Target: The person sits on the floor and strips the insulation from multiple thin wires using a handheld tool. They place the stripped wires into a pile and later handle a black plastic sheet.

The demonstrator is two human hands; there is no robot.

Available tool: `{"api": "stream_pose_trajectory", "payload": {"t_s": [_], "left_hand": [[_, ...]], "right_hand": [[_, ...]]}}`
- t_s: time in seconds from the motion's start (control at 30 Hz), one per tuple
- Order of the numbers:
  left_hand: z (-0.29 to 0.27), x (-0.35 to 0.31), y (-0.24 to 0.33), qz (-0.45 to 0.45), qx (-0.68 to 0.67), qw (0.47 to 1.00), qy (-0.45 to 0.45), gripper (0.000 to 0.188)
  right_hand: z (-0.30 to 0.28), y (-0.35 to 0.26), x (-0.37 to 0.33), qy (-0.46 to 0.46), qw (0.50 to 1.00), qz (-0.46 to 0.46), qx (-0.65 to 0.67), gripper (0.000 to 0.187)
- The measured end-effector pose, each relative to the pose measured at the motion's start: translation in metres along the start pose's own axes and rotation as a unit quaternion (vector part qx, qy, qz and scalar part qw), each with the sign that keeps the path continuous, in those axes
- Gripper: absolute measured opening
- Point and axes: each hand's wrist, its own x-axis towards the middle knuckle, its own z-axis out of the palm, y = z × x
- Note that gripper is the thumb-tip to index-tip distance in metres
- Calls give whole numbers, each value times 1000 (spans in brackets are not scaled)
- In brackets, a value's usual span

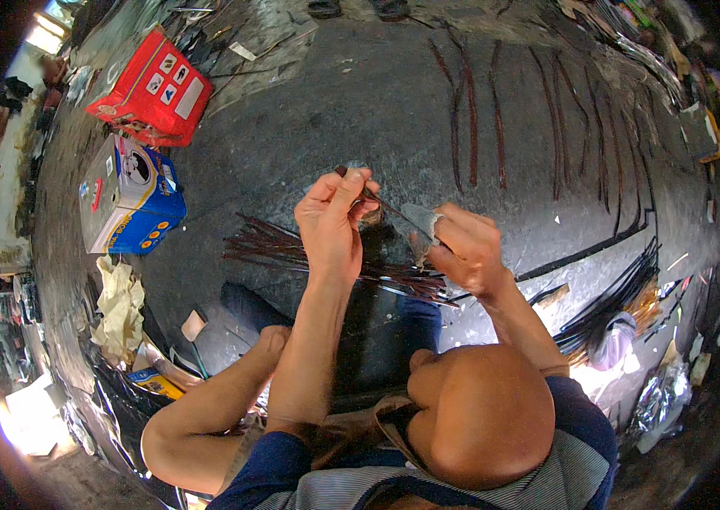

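Note:
My left hand (333, 223) is closed, thumb against fingers, on the end of a thin dark brown strip (392, 209). The strip runs across toward my right hand (467, 248), whose curled fingers pinch a small greyish rag-like piece (418, 218). Where the strip meets that piece, I cannot make out the detail. Below both hands, a bundle of dark brown strips (265, 245) lies across the floor, partly hidden behind my left wrist.
Several long brown strips (499, 119) lie spaced out on the dark floor (334, 102) at the far right. On the left stand a red box (152, 89) and a blue-and-white box (135, 195), with crumpled paper (118, 310) nearer. Black strands (611, 297) and a clear plastic bag (664, 387) are at right.

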Motion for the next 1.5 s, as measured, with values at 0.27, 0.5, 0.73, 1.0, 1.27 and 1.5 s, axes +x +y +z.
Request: {"api": "stream_pose_trajectory", "payload": {"t_s": [0.27,0.5,0.73,1.0,1.27,1.5], "left_hand": [[-65,32,32,-5,9,991,130,14],[-164,68,57,-11,1,990,143,11],[-286,65,25,-25,34,943,329,23],[-331,54,2,-90,254,893,359,28],[-219,20,-32,165,566,741,321,59],[-136,3,-46,212,512,815,169,45]], "right_hand": [[8,-7,-15,4,1000,15,-2,17],[8,-4,-87,-42,990,126,41,15],[-3,5,-135,-96,986,136,16,22],[-26,51,-181,-157,943,292,-5,22],[-6,187,-112,86,840,488,-222,51],[33,226,-79,195,737,629,-152,63]]}}
